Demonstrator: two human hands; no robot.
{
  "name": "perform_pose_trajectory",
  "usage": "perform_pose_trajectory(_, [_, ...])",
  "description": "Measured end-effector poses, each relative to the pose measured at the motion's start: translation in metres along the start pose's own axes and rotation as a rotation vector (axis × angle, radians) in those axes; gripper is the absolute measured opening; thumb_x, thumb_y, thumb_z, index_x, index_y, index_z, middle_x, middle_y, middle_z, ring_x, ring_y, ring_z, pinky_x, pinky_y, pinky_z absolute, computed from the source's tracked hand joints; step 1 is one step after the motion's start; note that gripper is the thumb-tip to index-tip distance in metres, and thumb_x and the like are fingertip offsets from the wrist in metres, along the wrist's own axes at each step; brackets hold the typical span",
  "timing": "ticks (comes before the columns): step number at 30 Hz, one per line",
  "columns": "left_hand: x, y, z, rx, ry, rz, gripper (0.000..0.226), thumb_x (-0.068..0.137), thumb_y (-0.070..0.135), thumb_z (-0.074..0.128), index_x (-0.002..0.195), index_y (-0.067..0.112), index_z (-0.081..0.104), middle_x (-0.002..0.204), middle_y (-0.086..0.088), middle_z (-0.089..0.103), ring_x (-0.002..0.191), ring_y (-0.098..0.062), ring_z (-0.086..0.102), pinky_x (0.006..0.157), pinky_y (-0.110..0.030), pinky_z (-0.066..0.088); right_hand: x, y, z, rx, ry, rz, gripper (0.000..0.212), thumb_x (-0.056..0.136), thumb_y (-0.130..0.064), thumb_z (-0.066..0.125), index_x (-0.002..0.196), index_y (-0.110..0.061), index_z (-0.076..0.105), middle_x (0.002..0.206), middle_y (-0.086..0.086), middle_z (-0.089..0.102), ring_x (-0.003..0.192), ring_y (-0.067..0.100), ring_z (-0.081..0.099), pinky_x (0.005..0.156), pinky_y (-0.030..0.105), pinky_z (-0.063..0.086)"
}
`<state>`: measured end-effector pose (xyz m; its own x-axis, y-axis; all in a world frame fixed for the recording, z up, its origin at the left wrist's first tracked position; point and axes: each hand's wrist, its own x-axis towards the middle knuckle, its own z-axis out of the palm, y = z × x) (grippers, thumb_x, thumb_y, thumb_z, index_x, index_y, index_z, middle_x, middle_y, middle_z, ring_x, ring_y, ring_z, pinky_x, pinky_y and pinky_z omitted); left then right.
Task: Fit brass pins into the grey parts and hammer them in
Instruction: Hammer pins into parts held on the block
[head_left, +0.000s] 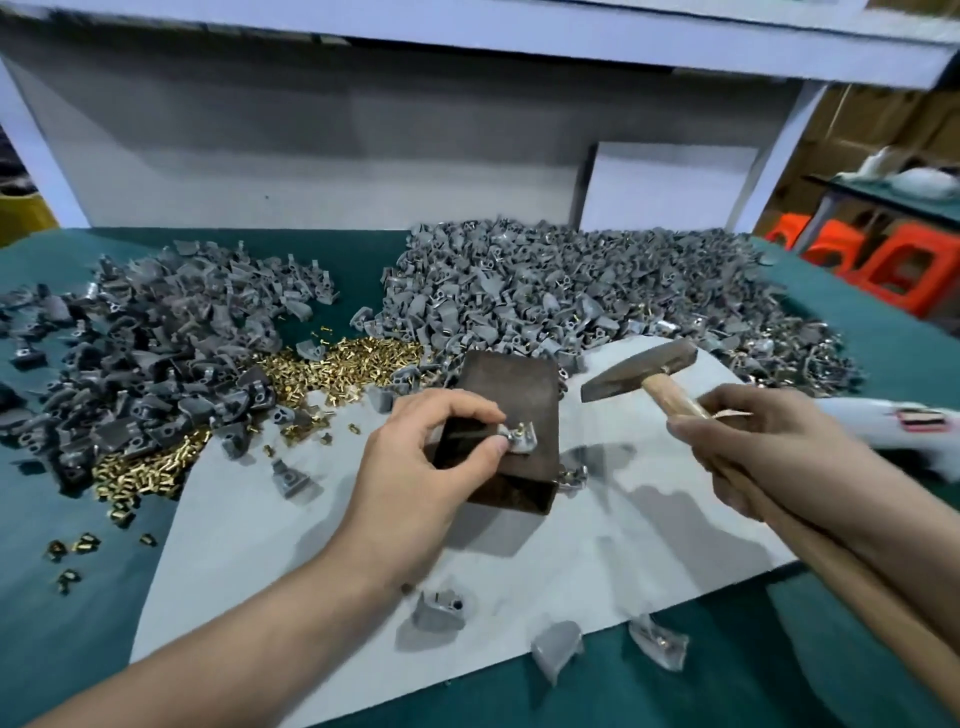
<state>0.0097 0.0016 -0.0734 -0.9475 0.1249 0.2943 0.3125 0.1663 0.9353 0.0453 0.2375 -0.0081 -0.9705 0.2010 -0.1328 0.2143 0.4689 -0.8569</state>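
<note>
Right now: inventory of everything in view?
White sheet: one, over green cover.
Grey parts: two heaps, grey, left and back right.
Brass pins: one heap, gold, between the heaps.
Metal block: one, brown, on the sheet.
Grey part with pin: one, on the block.
Loose grey parts: several, at sheet's near edge.
Hammer: one, wooden handle, raised right of block.
Stools: several, orange, far right.
Left hand: pinches that part.
Right hand: grips the hammer.

Head-worn camera — faces forward and down, close over the bench (363, 270).
</note>
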Motion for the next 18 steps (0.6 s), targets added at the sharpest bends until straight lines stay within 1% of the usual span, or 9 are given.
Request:
perform_pose_trajectory(3, [0.002,0.0,0.0,0.066,-0.003,0.054,0.017,0.078,0.012,0.075,0.08,0.028,0.07,0.096,0.019,0.065,0.106,0.0,0.054,0.094,-0.018,0.038,-0.017,-0.014,0.005,0.203,-0.039,-0.113,0.009,0.086,-0.012,0.061,0.09,-0.009,0.068,0.06,0.008,0.041,0.039,0.019,0.04,0.036,0.019,0.032])
perform_pose_trajectory(6, [0.003,-0.001,0.001,0.099,0.002,0.064,0.021,0.079,0.011,0.075,0.076,0.03,0.069,0.097,0.018,0.064,0.105,0.003,0.051,0.096,-0.021,0.038,-0.028,-0.032,0.006,0.438,-0.268,-0.03,0.028,0.072,-0.021,0.063,0.097,-0.01,0.063,0.06,0.014,0.05,0.033,0.021,0.04,0.033,0.019,0.033])
perform_pose_trajectory(8, [0.003,-0.002,0.001,0.073,0.006,0.055,0.021,0.079,0.01,0.074,0.075,0.03,0.069,0.097,0.017,0.064,0.105,0.003,0.051,0.099,-0.031,0.042,-0.033,-0.041,0.009,0.379,-0.291,-0.015,0.027,0.077,-0.03,0.061,0.099,-0.016,0.059,0.058,0.014,0.051,0.029,0.017,0.034,0.033,0.014,0.029])
perform_pose_trajectory(10, [0.002,-0.002,0.001,0.048,0.01,0.04,0.02,0.079,0.01,0.074,0.074,0.029,0.069,0.098,0.017,0.063,0.105,0.003,0.052,0.099,-0.04,0.045,-0.032,-0.044,0.011,0.188,-0.151,-0.076,0.028,0.084,-0.045,0.056,0.096,-0.021,0.064,0.054,0.009,0.049,0.031,0.017,0.034,0.034,0.016,0.027])
perform_pose_trajectory(11, [0.002,-0.002,0.001,0.046,0.011,0.037,0.02,0.079,0.011,0.075,0.074,0.029,0.069,0.098,0.017,0.063,0.105,0.002,0.052,0.098,-0.042,0.046,-0.031,-0.044,0.011,0.106,-0.072,-0.122,0.028,0.088,-0.044,0.052,0.094,-0.02,0.066,0.053,0.006,0.048,0.034,0.017,0.038,0.034,0.018,0.028])
perform_pose_trajectory(13, [0.003,-0.002,0.001,0.052,0.012,0.035,0.021,0.078,0.01,0.075,0.073,0.029,0.068,0.098,0.018,0.063,0.105,0.003,0.051,0.098,-0.044,0.045,-0.03,-0.046,0.009,0.036,0.001,-0.195,0.022,0.094,-0.028,0.05,0.092,-0.011,0.064,0.053,0.004,0.049,0.038,0.018,0.047,0.035,0.023,0.036])
perform_pose_trajectory(15, [0.004,-0.003,0.001,0.061,0.01,0.035,0.02,0.079,0.01,0.075,0.073,0.028,0.068,0.098,0.018,0.063,0.105,0.003,0.051,0.099,-0.042,0.044,-0.032,-0.05,0.009,0.039,-0.106,-0.221,0.01,0.093,-0.016,0.053,0.091,-0.006,0.055,0.06,0.006,0.057,0.04,0.023,0.054,0.036,0.026,0.042])
perform_pose_trajectory(17, [0.004,-0.004,0.001,0.079,-0.001,0.04,0.018,0.079,0.01,0.074,0.074,0.027,0.067,0.099,0.018,0.063,0.106,0.003,0.051,0.1,-0.036,0.043,-0.036,-0.049,0.012,-0.009,-0.236,-0.254,0.006,0.093,-0.015,0.053,0.091,-0.012,0.049,0.059,0.006,0.058,0.036,0.026,0.053,0.035,0.027,0.041])
perform_pose_trajectory(18, [0.004,-0.004,0.001,0.085,0.0,0.045,0.019,0.079,0.01,0.074,0.074,0.027,0.067,0.098,0.018,0.063,0.106,0.002,0.051,0.099,-0.033,0.043,-0.036,-0.047,0.014,-0.073,-0.232,-0.295,0.002,0.093,-0.018,0.053,0.092,-0.017,0.052,0.057,0.005,0.056,0.034,0.024,0.052,0.035,0.026,0.041])
